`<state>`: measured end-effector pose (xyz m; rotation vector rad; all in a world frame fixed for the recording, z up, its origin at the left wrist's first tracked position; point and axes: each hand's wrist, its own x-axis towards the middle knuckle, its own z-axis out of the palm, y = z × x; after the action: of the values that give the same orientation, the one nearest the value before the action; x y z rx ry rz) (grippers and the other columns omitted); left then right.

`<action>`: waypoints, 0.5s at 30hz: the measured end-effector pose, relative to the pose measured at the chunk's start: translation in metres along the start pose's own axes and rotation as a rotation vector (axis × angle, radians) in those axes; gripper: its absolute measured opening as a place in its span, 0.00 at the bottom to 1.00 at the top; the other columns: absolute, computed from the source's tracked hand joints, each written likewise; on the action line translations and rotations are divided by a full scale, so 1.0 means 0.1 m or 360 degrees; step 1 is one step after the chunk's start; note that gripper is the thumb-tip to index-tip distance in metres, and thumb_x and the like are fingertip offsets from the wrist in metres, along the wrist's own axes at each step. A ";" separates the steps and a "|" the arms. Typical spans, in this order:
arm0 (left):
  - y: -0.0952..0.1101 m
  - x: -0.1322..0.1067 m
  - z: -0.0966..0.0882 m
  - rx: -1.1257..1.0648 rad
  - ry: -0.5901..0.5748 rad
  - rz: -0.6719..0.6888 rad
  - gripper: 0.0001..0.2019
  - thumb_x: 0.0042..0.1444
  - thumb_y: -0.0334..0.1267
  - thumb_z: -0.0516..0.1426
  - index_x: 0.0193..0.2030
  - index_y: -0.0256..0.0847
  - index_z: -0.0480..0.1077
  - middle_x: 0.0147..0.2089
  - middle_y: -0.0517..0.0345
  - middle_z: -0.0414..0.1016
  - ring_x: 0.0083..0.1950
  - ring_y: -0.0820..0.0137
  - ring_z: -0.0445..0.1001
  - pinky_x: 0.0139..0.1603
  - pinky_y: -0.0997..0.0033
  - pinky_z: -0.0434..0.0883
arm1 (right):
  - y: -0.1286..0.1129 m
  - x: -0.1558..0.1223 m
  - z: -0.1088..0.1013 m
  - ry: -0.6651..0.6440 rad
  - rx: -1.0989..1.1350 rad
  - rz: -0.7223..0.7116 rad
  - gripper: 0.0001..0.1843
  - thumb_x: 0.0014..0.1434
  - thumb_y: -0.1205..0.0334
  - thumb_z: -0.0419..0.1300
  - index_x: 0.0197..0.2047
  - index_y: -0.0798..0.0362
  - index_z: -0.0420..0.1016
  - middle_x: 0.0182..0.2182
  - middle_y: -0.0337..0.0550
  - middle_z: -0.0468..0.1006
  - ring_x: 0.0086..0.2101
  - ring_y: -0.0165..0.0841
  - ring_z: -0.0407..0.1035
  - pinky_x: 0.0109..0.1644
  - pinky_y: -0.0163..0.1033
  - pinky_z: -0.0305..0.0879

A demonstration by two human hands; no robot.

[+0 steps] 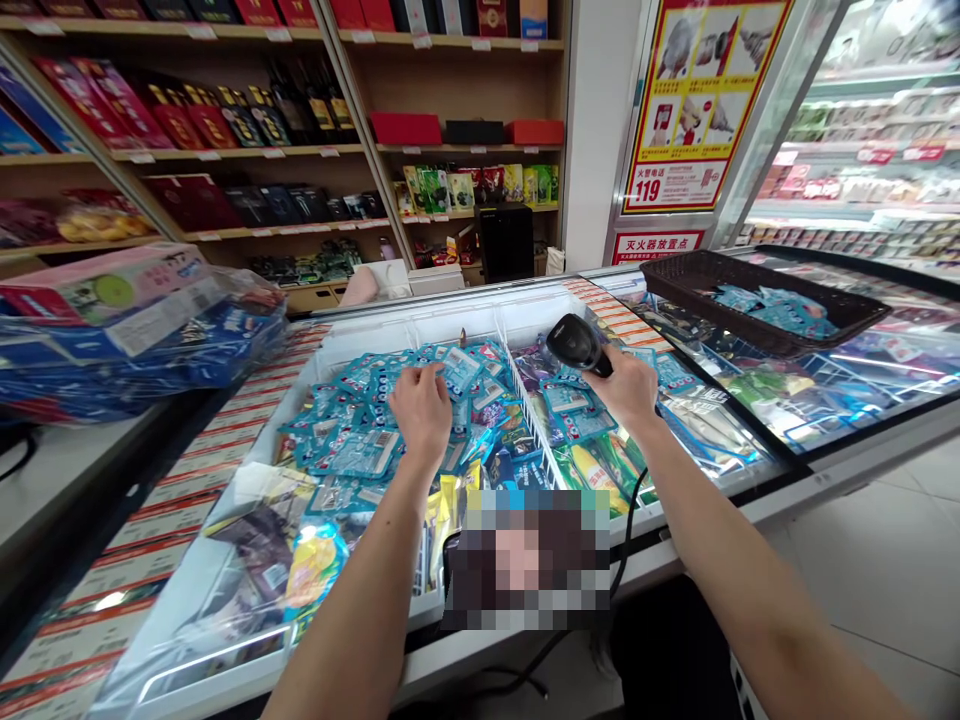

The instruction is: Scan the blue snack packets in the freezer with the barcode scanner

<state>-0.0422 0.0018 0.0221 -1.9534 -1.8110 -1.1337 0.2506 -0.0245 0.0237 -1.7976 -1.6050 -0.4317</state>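
Note:
My right hand (631,388) is wrapped round the handle of a black barcode scanner (573,342), its head pointing left over the freezer. A dark cable runs down from it. My left hand (423,405), fingers curled, is over a heap of blue ice cream packets (352,452) in the chest freezer (225,600). At its fingertips is one blue packet (460,372), pinched at its edge as far as I can see; the finger pads are partly hidden. More blue packets (568,400) lie below the scanner, beyond a white wire divider (529,405).
Yellow-and-blue wrapped ice creams (315,565) lie near the front. A blurred-out screen (529,560) stands at the freezer's front edge. Plastic-wrapped boxes (135,320) are stacked at left. A brown basket (765,300) with blue packets sits on the right freezer. Shelves (247,155) line the back.

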 end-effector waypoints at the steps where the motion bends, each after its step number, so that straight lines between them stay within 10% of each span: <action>1: -0.01 -0.01 -0.01 0.0073 0.0004 -0.0017 0.15 0.59 0.38 0.47 0.49 0.42 0.69 0.44 0.45 0.67 0.48 0.55 0.66 0.49 0.52 0.62 | 0.01 0.01 -0.01 0.0000 -0.0008 0.0035 0.20 0.51 0.49 0.58 0.44 0.51 0.74 0.31 0.46 0.78 0.33 0.39 0.71 0.32 0.37 0.55; 15: 0.23 -0.11 0.08 0.0117 -0.0361 0.0608 0.16 0.55 0.50 0.53 0.44 0.45 0.71 0.46 0.46 0.69 0.53 0.53 0.63 0.53 0.50 0.58 | -0.01 0.03 -0.06 -0.0077 -0.0014 0.0102 0.18 0.52 0.49 0.58 0.43 0.50 0.74 0.32 0.45 0.78 0.34 0.40 0.71 0.33 0.38 0.56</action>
<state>-0.0170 -0.0062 0.0168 -2.3280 -1.4558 -0.7407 0.2514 -0.0265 0.0302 -1.8737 -1.5756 -0.3687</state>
